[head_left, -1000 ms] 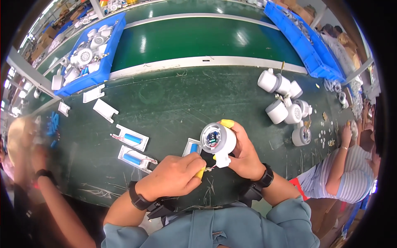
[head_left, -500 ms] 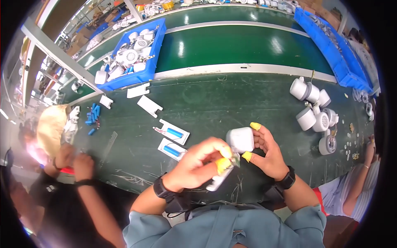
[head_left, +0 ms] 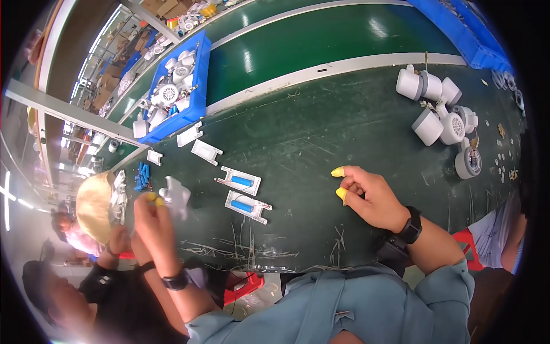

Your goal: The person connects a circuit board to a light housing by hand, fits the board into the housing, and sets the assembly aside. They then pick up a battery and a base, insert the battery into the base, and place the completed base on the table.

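Observation:
My left hand (head_left: 154,226), with yellow finger covers on its fingertips, is closed on a white plastic part (head_left: 179,196) over the left side of the table. Motion blurs that part, so its details are unclear. My right hand (head_left: 375,200) hovers over the right middle of the table, thumb and forefinger apart, nothing between them. Between the hands lie two white plastic trays, the upper tray (head_left: 234,173) and the lower tray (head_left: 259,213). Each has a blue cylindrical battery in it, such as the upper battery (head_left: 242,181) and the lower battery (head_left: 242,206).
Blue batteries (head_left: 142,176) and empty white covers (head_left: 206,151) lie at the left. A blue crate (head_left: 200,86) of white fan-like housings stands beyond. Several white round housings (head_left: 428,127) sit at the right. A co-worker's hand (head_left: 119,239) is close by my left arm.
My left hand has swung far left, now with a white part. The white box-shaped housing is gone from my right hand, which has opened. The view has turned and shifted.

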`<state>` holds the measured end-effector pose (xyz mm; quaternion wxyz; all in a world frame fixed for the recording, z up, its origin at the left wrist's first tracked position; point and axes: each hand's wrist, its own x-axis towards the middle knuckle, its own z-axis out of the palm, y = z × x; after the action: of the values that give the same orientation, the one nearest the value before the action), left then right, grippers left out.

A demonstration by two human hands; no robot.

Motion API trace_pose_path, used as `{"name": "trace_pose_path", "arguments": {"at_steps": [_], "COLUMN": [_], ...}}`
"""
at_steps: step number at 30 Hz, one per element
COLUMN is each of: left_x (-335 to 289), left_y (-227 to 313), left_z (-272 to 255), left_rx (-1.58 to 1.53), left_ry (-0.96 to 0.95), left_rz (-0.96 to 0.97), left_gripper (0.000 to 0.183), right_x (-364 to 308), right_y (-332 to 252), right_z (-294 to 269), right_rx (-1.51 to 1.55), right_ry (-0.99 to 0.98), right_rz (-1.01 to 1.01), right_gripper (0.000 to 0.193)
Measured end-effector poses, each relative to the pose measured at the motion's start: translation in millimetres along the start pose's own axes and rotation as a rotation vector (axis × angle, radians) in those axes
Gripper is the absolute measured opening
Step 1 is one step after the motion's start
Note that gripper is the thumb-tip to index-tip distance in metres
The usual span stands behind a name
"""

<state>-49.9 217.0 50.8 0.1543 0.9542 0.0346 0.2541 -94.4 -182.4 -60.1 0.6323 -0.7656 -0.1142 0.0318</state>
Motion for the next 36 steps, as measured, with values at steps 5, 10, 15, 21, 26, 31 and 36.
{"name": "trace_pose_path", "arguments": {"at_steps": [5, 10, 15, 21, 26, 31, 36], "left_x": [-18, -23, -19, -46, -65, -72, -68], "left_y": [52, 87, 90, 115, 144, 144, 139], "left_z": [35, 54, 82, 102, 127, 132, 131], "left_rx": [-0.251, -0.312, -0.331, -0.655, -0.868, -0.950, -0.946], "left_ry": [-0.414, -0.806, -0.816, -0.939, -0.966, -0.938, -0.933], "left_rz": [0.518, 0.689, 0.753, 0.413, 0.350, 0.390, 0.469], "left_gripper": [0.030, 0.032, 0.029, 0.021, 0.017, 0.018, 0.019], "right_x": [0, 3, 0, 3, 0, 4, 10], "right_y": [6, 1, 4, 12, 3, -15, -23], "right_z": [0, 1, -2, 2, -2, -49, -121], "right_rx": [-0.003, 0.000, -0.050, -0.220, -0.150, -0.573, -1.240], "right_ry": [-0.001, -0.011, 0.045, 0.062, 0.125, 0.783, 0.811], "right_rz": [0.015, 0.018, 0.006, -0.156, -0.109, -0.252, -0.004], "right_gripper": [0.039, 0.034, 0.030, 0.029, 0.027, 0.030, 0.029]}}
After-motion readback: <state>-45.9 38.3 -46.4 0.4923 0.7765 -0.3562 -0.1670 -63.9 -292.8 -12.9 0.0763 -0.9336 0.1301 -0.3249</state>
